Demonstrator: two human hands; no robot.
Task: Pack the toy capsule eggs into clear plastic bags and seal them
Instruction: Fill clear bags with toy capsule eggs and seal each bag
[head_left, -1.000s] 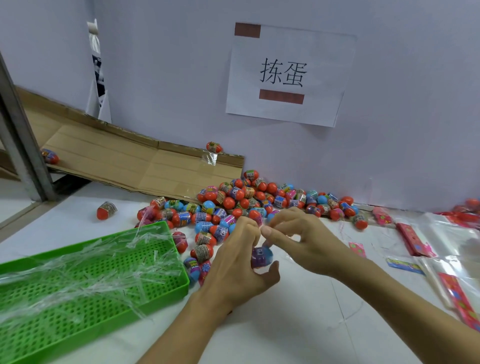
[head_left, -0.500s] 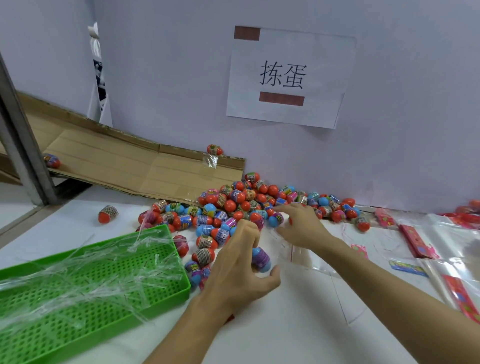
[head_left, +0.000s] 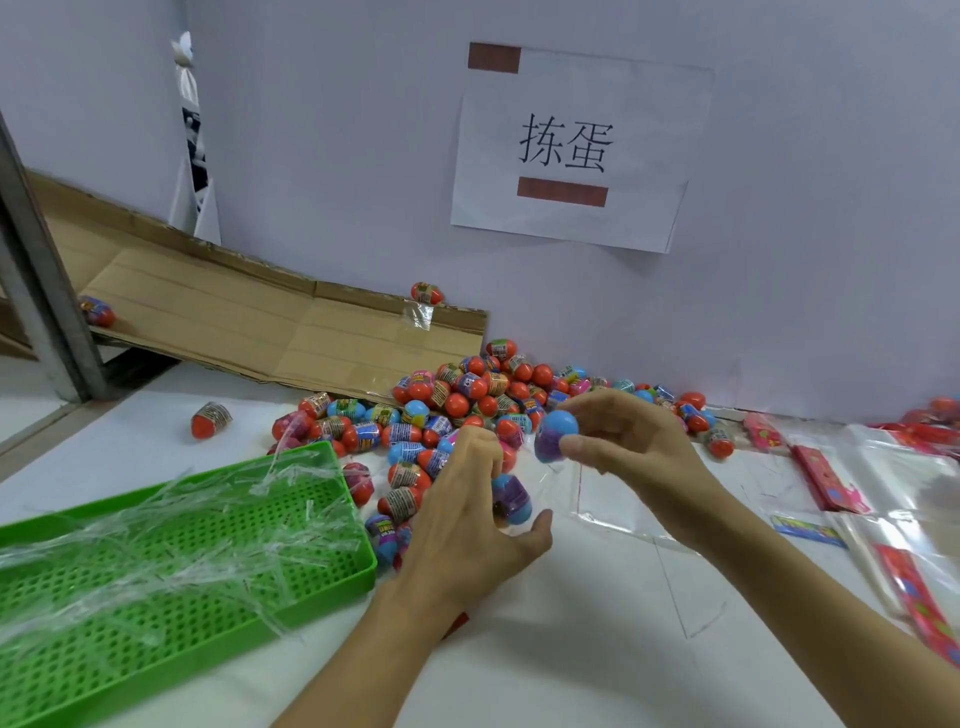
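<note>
A pile of red and blue capsule eggs (head_left: 467, 395) lies on the white table against the wall. My right hand (head_left: 628, 441) pinches a blue and purple egg (head_left: 555, 435) just above the table, in front of the pile. My left hand (head_left: 467, 514) grips a clear plastic bag (head_left: 545, 488) with a blue and purple egg (head_left: 511, 500) inside it. The bag's edges are hard to make out.
A green perforated tray (head_left: 208, 582) with clear plastic strips sits at the left. Flattened cardboard (head_left: 249, 322) leans at the back left, with stray eggs on it. Clear bags and red cards (head_left: 831, 478) lie at the right. A lone egg (head_left: 210, 419) rests left of the pile.
My right hand reached to the pile, picked up a blue and purple egg and drew it back toward my left hand. My left hand kept its grip on the bagged egg.
</note>
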